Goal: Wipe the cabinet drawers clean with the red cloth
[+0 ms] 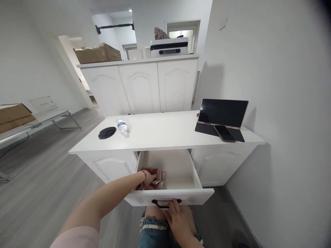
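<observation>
A folded red-and-white cloth (161, 179) is lying in the front L corner of an open drawer (178, 172), w/ a person's L hand (149, 179) resting on it; its fingertips are partly hiding, so can't tell if they're pinching fabric. The R hand (179, 219) is touching the R end of the drawer's black handle (156, 203), fingers bending over it, thumb sitting apart; can't tell how firmly it's gripping. The drawer is jutting from a white desk (160, 132), whose top is holding a blue-labeled water bottle (122, 126) & flat black disc (107, 133) at L. At R, a tablet (222, 113) is standing on its dark cover (207, 128), w/ a smartphone (224, 133) lying near its base. Behind, a white cabinet (139, 86) is bearing a cardboard box (99, 54) & hard-shell suitcase (169, 47).
</observation>
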Demonstrator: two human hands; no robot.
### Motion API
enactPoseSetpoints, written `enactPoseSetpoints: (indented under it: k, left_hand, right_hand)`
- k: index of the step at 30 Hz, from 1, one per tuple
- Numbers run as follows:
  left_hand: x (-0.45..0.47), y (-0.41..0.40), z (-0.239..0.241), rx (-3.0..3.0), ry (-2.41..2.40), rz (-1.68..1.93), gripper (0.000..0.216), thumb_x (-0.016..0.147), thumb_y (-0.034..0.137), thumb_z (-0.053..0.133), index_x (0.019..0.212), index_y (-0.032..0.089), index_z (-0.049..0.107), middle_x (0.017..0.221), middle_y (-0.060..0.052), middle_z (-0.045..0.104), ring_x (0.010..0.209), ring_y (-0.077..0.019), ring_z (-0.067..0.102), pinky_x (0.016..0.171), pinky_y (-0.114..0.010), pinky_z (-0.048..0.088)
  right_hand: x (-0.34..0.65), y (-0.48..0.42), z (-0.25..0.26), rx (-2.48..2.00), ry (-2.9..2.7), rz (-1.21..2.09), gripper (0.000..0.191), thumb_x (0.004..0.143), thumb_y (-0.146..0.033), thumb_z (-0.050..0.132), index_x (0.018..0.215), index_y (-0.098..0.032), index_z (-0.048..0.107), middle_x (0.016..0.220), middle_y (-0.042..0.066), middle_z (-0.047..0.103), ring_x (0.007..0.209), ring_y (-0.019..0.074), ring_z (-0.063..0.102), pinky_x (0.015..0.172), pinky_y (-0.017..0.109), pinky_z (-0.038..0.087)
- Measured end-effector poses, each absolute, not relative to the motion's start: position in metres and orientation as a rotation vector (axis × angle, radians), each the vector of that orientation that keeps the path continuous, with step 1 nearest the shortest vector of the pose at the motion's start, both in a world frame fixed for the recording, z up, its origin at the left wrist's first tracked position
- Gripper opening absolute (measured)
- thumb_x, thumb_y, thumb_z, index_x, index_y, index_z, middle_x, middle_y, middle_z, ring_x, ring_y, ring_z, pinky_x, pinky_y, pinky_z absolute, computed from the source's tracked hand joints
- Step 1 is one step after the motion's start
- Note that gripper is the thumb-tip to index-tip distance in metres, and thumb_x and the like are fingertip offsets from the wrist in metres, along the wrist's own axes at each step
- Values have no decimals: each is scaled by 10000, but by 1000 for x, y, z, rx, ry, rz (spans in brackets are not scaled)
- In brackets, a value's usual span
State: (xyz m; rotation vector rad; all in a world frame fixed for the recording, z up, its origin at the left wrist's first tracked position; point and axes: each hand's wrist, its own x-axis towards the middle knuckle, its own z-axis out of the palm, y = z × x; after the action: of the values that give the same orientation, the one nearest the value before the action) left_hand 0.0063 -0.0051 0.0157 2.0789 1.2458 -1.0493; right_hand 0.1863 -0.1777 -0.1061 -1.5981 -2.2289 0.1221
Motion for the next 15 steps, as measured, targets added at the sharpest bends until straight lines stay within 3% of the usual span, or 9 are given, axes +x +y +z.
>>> enactPoseSetpoints:
  k: [5, 11, 15]
  left_hand:
    - [12, 11, 11, 2118, 1373, -1012, 1052, 460, 86, 697, 1413, 169, 258, 1251, -173, 587, 1051, -335, 595, 907, -467, 441]
    - [16, 37, 2, 2114, 1532, -902, 1013, 542, 46, 729, 1423, 91, 231, 1232, -235, 575, 1082, -347, 578, 922, -474, 437]
    - [14, 46, 2, 2125, 1666, -722, 613, 809, 251, 627, 1358, 163, 368, 1214, -142, 574, 1042, -266, 588, 892, -489, 465]
  right_hand:
    - [186, -178, -108, -1548, -2194, 141, 168, 873, -203, 459, 1003, -176, 562, 1182, 145, 595, 707, 201, 656, 552, 292, 489]
    - [186, -178, -104, -1545, -2188, 181, 176, 882, -196, 426, 1007, -191, 550, 1174, 136, 595, 693, 199, 655, 525, 284, 477]
    - [187, -178, -103, -1551, -2193, 178, 187, 891, -206, 412, 1016, -185, 550, 1160, 134, 604, 669, 195, 654, 519, 283, 470]
